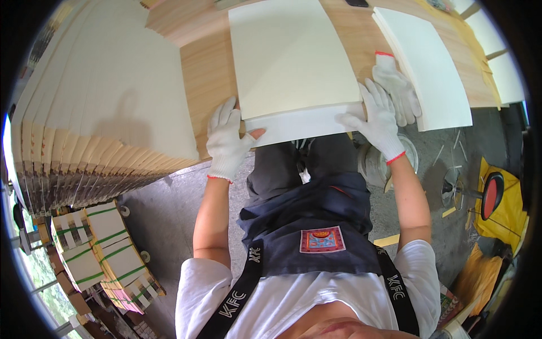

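Flat on the wooden table in front of me lies a large cream sheet. A white sheet shows along its near edge, reaching the table's front. My left hand, in a white knit glove, rests at the left side of these sheets with its fingers stretched forward. Its thumb, bare at the tip, lies over the white sheet. On the opposite side my gloved right hand has its fingers spread, thumb across the white sheet's right end. A loose white glove with a red cuff lies beside it.
Tall stacks of cream sheets rise at the left. At the right is a pile of white sheets. A dark object lies at the far edge. Strapped stacks on a pallet stand on the floor, and a stool-like red-and-black item is at the right.
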{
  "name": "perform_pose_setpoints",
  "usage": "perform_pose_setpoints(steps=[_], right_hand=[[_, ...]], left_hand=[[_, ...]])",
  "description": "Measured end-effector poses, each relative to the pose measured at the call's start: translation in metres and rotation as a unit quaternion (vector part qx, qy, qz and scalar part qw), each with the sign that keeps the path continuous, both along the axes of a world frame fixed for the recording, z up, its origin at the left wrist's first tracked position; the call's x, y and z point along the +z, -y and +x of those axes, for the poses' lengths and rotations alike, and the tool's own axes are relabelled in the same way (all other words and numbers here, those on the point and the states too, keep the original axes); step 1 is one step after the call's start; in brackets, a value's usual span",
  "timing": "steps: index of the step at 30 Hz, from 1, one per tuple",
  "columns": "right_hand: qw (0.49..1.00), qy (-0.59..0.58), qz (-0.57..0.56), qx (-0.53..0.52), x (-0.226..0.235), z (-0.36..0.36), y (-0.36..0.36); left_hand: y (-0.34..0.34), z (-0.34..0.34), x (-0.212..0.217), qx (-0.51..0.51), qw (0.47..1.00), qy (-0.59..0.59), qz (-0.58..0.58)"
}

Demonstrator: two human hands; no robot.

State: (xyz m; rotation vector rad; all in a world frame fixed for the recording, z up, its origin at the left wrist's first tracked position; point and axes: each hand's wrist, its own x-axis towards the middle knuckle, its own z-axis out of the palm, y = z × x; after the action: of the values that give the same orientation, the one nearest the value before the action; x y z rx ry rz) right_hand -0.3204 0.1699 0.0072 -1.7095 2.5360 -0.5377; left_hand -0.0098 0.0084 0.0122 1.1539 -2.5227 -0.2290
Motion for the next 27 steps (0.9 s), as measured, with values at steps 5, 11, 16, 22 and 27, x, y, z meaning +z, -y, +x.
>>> perform_pose_setpoints(steps=[5,11,16,22,27], right_hand=[[1.0,-0.01,0.008,-0.005,-0.006,-0.003,-0.002],[1.0,-0.015,0.012,-0.003,-0.008,-0.002,0.0],[1.0,0.008,-0.012,-0.003,0.0,0.001,0.001],[0.998,0.035,-0.05,0.01,0.006,0.005,0.001],[0.999,0.02,-0.044,0.02,0.006,0.004,-0.003]], left_hand=[[-0.001,0.001,-0.003,-0.002,1.0,-0.014,-0.002],[0.003,0.003,-0.006,-0.019,0.999,-0.008,-0.024],[0.003,0.003,-0.006,-0.012,1.0,-0.003,-0.027],[-0.001,0.005,-0.009,-0.015,0.998,-0.065,-0.018],[-0.004,0.004,-0.006,-0.017,0.999,-0.022,-0.046]])
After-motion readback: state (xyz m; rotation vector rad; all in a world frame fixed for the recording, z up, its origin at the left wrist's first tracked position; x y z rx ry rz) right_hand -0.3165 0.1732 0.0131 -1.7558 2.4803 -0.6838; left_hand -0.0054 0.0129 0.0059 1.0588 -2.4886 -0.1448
